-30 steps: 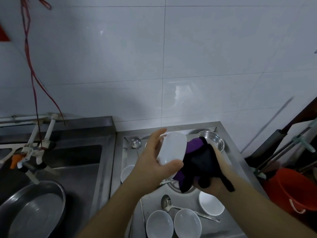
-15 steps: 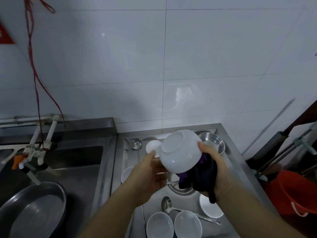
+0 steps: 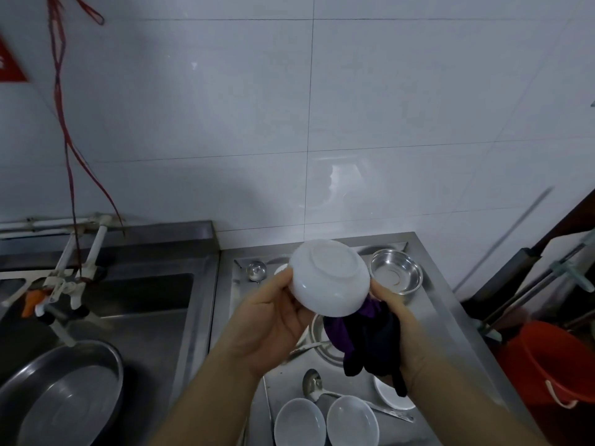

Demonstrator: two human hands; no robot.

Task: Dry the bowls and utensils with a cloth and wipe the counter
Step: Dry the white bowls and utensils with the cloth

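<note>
Bowl inverted, frame centre | left hand grips rim | right hand clutches cloth beneath it, lower right

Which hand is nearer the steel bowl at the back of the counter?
Right. The right hand, gripping the cloth, sits just in front of the steel bowl; the left hand is across the white bowl.

Your left hand and right hand were bare, with no gloves, rings or watch showing. Both of your forearms were uncovered right down to the bottom edge of the view, and no sleeve or cuff reached into it. Your fingernails looked short and unpainted.
</note>
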